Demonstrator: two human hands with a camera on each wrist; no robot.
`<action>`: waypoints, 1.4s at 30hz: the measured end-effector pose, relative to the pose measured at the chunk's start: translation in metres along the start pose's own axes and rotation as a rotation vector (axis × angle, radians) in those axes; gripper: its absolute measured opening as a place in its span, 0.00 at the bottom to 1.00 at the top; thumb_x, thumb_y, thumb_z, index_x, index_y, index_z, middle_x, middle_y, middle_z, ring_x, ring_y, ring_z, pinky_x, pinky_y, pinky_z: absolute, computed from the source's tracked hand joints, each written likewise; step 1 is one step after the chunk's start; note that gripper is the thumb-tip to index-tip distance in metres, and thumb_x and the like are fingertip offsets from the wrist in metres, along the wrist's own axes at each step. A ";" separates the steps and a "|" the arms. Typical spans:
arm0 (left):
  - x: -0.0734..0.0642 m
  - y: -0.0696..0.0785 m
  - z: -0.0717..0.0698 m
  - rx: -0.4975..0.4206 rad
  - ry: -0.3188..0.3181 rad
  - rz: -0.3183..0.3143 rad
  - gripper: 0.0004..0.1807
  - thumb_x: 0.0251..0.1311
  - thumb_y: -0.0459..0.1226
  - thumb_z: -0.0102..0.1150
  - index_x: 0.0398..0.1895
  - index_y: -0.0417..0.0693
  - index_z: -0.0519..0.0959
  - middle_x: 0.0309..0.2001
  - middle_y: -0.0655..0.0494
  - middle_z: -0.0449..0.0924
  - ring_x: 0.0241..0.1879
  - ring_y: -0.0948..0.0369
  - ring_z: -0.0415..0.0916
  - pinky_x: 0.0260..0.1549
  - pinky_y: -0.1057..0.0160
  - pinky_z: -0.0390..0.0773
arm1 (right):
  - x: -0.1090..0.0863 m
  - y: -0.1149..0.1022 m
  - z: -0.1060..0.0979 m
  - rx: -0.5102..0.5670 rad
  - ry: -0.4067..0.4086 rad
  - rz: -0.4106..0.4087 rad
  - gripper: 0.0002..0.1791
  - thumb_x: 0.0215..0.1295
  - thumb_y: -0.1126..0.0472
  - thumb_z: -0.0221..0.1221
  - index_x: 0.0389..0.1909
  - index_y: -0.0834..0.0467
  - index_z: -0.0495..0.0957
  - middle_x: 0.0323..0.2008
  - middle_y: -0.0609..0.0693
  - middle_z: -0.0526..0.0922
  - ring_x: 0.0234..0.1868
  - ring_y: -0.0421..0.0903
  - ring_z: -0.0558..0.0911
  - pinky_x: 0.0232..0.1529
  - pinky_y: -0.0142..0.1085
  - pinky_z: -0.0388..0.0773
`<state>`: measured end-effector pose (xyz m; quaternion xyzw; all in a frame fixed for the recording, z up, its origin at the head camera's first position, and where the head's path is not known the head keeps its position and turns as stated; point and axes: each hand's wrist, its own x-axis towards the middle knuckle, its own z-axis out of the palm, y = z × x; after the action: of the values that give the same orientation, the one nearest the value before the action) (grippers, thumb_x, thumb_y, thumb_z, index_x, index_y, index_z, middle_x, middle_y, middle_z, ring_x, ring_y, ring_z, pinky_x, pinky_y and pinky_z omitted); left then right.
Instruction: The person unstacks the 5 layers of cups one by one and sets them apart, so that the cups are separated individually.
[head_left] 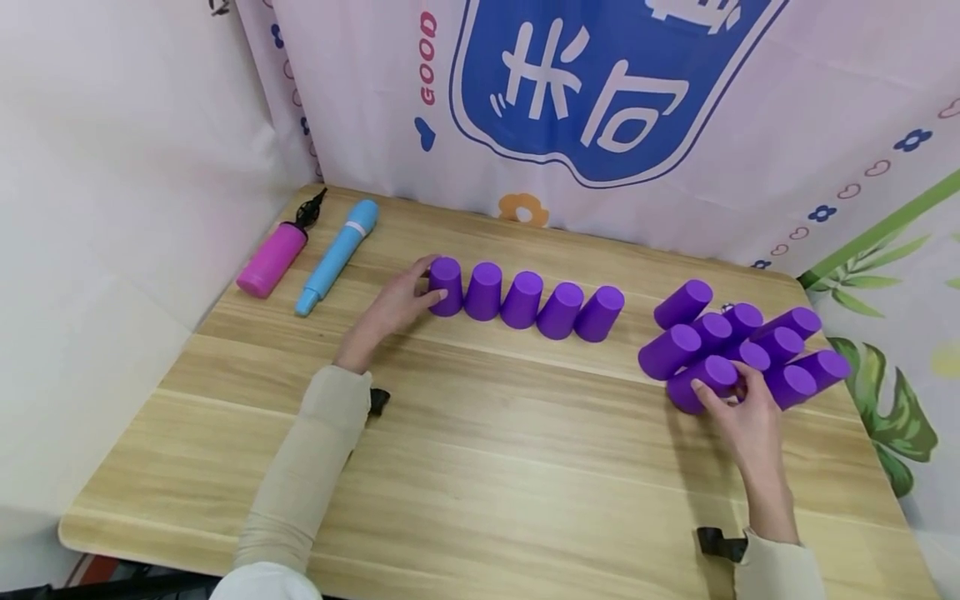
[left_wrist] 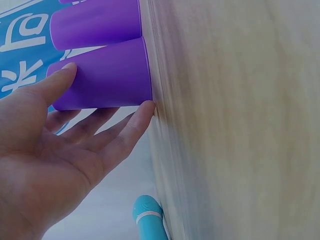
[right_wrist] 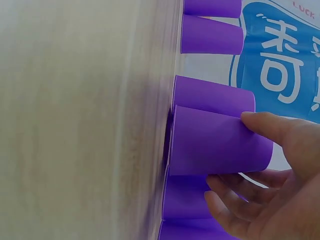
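Observation:
Several purple cups stand upside down in a row at the middle back of the table. My left hand [head_left: 396, 302] is at the row's left end, its thumb and fingers about the leftmost purple cup [head_left: 447, 287]. In the left wrist view, the thumb lies on that cup's side near its base, with the fingers along the other side. At the right, my right hand [head_left: 747, 421] holds a purple cup [head_left: 697, 385] at the front of a cluster of upside-down cups [head_left: 780, 343]. The right wrist view shows thumb and fingers on opposite sides of this cup [right_wrist: 220, 142].
A pink hand pump [head_left: 272, 258] with a black nozzle and a blue pump [head_left: 337, 257] lie at the table's back left. Behind the wooden table [head_left: 480, 467] hangs a printed cloth [head_left: 360, 100]. A white wall [head_left: 127, 208] borders the left side.

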<state>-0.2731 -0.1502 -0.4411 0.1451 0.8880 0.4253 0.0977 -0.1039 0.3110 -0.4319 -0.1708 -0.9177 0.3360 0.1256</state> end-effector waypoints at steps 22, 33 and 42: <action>-0.001 0.002 0.001 -0.005 0.018 -0.009 0.36 0.69 0.41 0.53 0.76 0.48 0.50 0.69 0.38 0.60 0.67 0.43 0.60 0.67 0.43 0.59 | 0.005 0.005 0.000 -0.021 -0.027 -0.019 0.38 0.61 0.53 0.65 0.67 0.66 0.62 0.53 0.66 0.74 0.49 0.58 0.75 0.43 0.33 0.69; 0.000 -0.001 0.003 -0.012 0.006 -0.007 0.36 0.70 0.42 0.53 0.76 0.48 0.50 0.69 0.37 0.60 0.67 0.42 0.61 0.66 0.42 0.60 | -0.007 -0.041 -0.002 0.062 0.349 -0.309 0.27 0.61 0.61 0.65 0.60 0.65 0.72 0.52 0.64 0.75 0.54 0.60 0.72 0.56 0.50 0.68; 0.000 0.000 0.001 0.007 0.006 0.005 0.36 0.69 0.41 0.53 0.76 0.46 0.50 0.68 0.37 0.61 0.67 0.42 0.60 0.66 0.42 0.60 | 0.014 -0.112 0.044 0.229 0.163 -0.507 0.24 0.60 0.64 0.65 0.57 0.66 0.74 0.52 0.61 0.77 0.52 0.56 0.75 0.55 0.42 0.73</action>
<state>-0.2724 -0.1490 -0.4416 0.1466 0.8895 0.4227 0.0933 -0.1574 0.2111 -0.3885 0.0527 -0.8741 0.3806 0.2972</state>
